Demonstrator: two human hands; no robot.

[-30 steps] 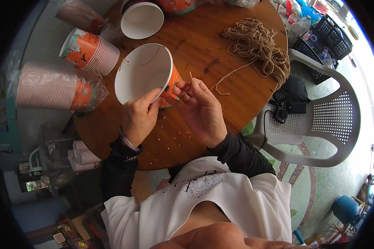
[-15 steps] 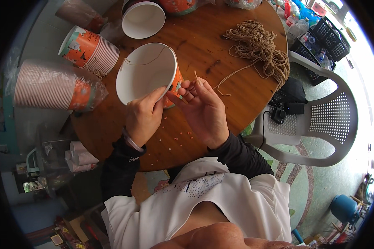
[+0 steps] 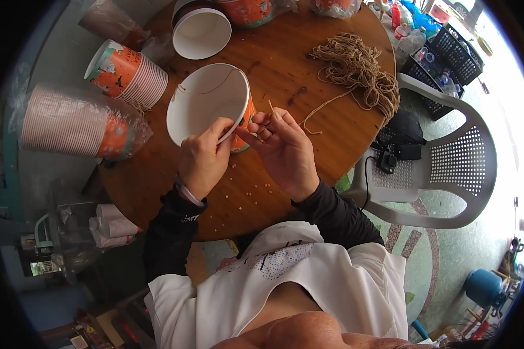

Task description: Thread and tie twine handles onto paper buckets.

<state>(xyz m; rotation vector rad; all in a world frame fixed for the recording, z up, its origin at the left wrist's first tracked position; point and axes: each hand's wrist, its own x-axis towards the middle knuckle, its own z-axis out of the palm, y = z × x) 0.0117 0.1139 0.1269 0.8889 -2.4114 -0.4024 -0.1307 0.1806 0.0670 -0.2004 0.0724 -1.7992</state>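
Note:
A large paper bucket [image 3: 201,107], white inside and orange printed outside, leans on the table with its mouth tilted toward me. My left hand [image 3: 202,163] grips its near right rim between thumb and fingers. Just right of the bucket, my right hand [image 3: 286,152] pinches a thin piece of twine [image 3: 271,106], whose short end sticks up past the fingertips. Another length of twine [image 3: 206,93] hangs across the inside of the bucket from its far rim. A tangled heap of tan twine [image 3: 355,75] lies at the right of the table, one loose strand trailing toward my right hand.
The round wooden table [image 3: 273,203] has small pale punched bits scattered near me. Stacked orange buckets [image 3: 128,72] and a plastic-wrapped stack [image 3: 70,125] stand at the left. Another white-mouthed bucket [image 3: 202,35] lies at the back. A grey plastic chair [image 3: 460,157] holds a camera [image 3: 386,161].
The view has shifted slightly. Both hands stay at the bucket's right rim with nearly the same grips, and the right fingers have moved only a little around the twine.

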